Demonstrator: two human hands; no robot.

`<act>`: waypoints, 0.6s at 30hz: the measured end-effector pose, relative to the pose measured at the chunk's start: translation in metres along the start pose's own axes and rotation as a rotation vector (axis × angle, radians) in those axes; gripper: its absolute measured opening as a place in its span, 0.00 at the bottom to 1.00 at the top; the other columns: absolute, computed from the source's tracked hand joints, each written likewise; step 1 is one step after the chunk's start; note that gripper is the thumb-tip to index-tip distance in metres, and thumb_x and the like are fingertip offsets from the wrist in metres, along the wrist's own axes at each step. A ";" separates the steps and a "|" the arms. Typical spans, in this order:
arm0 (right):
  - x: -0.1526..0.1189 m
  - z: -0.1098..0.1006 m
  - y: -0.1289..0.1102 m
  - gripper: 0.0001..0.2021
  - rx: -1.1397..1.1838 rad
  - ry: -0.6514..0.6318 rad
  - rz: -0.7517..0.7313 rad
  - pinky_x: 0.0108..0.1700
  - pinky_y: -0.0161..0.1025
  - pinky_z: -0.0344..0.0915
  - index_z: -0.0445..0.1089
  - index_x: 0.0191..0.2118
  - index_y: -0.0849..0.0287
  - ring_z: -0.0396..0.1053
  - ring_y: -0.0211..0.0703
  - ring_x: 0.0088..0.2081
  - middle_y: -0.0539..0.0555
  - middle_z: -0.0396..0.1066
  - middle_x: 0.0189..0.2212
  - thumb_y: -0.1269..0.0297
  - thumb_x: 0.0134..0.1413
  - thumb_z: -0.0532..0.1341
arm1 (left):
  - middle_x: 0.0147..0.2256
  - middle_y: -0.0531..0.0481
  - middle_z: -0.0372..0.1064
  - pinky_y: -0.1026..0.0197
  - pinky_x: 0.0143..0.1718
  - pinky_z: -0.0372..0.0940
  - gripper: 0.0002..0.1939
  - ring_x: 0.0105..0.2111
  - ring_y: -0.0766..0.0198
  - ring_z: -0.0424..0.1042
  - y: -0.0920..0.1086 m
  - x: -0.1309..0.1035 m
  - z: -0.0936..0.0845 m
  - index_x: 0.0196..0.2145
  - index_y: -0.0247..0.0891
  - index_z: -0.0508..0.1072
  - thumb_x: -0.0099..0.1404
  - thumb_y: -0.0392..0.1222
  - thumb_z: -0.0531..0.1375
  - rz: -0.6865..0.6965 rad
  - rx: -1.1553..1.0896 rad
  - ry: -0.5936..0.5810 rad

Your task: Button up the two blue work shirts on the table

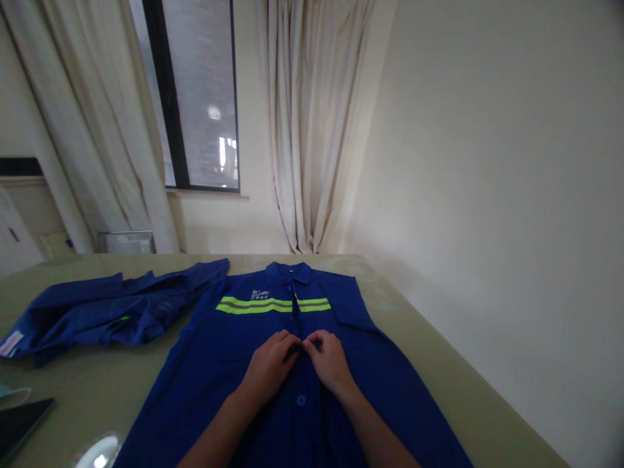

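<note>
Beyond my hands, pale curtains (pixel 312 117) hang beside a window (pixel 207 91), above the desk (pixel 390 318). Spread on it, directly beneath my hands, lies a blue jacket (pixel 390 383); a crumpled blue garment (pixel 141 305) sits to their left. My left hand (pixel 273 365) and right hand (pixel 329 361) pinch the jacket's front edge, fingertips nearly meeting, above a button (pixel 301 400).

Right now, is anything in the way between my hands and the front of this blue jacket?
Nothing visible stands in the way. Your left hand and right hand are both at the front opening of the blue jacket. The other blue garment lies off to the left, away from both.
</note>
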State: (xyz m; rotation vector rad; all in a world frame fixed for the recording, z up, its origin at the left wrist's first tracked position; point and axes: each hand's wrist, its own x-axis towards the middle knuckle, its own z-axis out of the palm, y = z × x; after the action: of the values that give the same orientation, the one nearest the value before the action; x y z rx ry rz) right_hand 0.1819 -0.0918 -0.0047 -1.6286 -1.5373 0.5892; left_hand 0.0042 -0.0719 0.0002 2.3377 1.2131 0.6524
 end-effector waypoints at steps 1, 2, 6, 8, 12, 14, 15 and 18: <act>-0.002 0.000 -0.001 0.06 -0.033 0.017 -0.017 0.39 0.37 0.62 0.78 0.33 0.58 0.72 0.45 0.36 0.53 0.77 0.32 0.67 0.56 0.63 | 0.41 0.53 0.74 0.61 0.42 0.64 0.11 0.41 0.61 0.73 -0.001 0.001 0.001 0.46 0.46 0.73 0.67 0.35 0.58 -0.042 -0.050 0.000; -0.003 0.000 -0.002 0.05 -0.054 0.017 -0.035 0.38 0.37 0.61 0.78 0.33 0.58 0.72 0.44 0.35 0.52 0.77 0.32 0.67 0.56 0.64 | 0.39 0.54 0.75 0.62 0.38 0.63 0.12 0.37 0.62 0.73 -0.002 0.002 0.001 0.47 0.45 0.72 0.66 0.35 0.58 -0.087 -0.103 0.002; -0.008 -0.003 -0.006 0.03 -0.076 -0.073 -0.138 0.37 0.35 0.61 0.78 0.35 0.55 0.71 0.42 0.34 0.50 0.75 0.33 0.64 0.55 0.67 | 0.35 0.56 0.75 0.64 0.31 0.61 0.14 0.29 0.65 0.71 -0.005 0.007 0.002 0.47 0.42 0.70 0.63 0.35 0.60 -0.168 -0.241 -0.009; -0.010 -0.004 -0.007 0.02 -0.116 -0.094 -0.156 0.41 0.35 0.61 0.77 0.34 0.55 0.72 0.42 0.38 0.50 0.75 0.35 0.66 0.56 0.66 | 0.33 0.55 0.74 0.63 0.33 0.61 0.07 0.31 0.64 0.71 -0.006 0.008 0.001 0.41 0.42 0.73 0.64 0.38 0.60 -0.143 -0.235 -0.025; -0.012 -0.002 -0.010 0.04 -0.216 -0.082 -0.069 0.44 0.37 0.60 0.75 0.37 0.53 0.72 0.44 0.44 0.50 0.74 0.40 0.68 0.58 0.63 | 0.40 0.53 0.72 0.62 0.38 0.62 0.04 0.37 0.62 0.72 -0.003 0.006 -0.004 0.39 0.43 0.76 0.66 0.39 0.61 -0.093 -0.126 -0.003; -0.010 0.000 -0.010 0.04 -0.201 -0.077 -0.016 0.43 0.37 0.59 0.75 0.37 0.53 0.72 0.45 0.44 0.50 0.75 0.40 0.67 0.57 0.63 | 0.44 0.53 0.70 0.62 0.40 0.63 0.06 0.41 0.62 0.73 0.000 0.004 -0.007 0.41 0.45 0.75 0.66 0.37 0.60 -0.065 -0.034 -0.002; -0.008 0.002 -0.009 0.04 -0.173 -0.078 0.008 0.43 0.38 0.59 0.76 0.37 0.54 0.72 0.46 0.44 0.51 0.75 0.39 0.67 0.56 0.63 | 0.45 0.53 0.70 0.62 0.41 0.63 0.07 0.43 0.61 0.73 0.001 0.003 -0.007 0.42 0.46 0.74 0.66 0.36 0.60 -0.049 0.019 -0.005; -0.001 0.004 -0.004 0.03 0.001 -0.107 0.117 0.40 0.37 0.60 0.77 0.34 0.57 0.72 0.46 0.39 0.52 0.76 0.34 0.66 0.54 0.64 | 0.45 0.51 0.70 0.60 0.46 0.64 0.08 0.48 0.58 0.72 0.005 0.001 -0.007 0.44 0.45 0.73 0.69 0.36 0.59 0.041 0.198 0.008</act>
State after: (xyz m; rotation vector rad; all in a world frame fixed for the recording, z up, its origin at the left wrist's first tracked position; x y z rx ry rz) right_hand 0.1763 -0.0919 -0.0042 -1.7195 -1.5247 0.7506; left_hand 0.0037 -0.0728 0.0089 2.5300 1.2882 0.5786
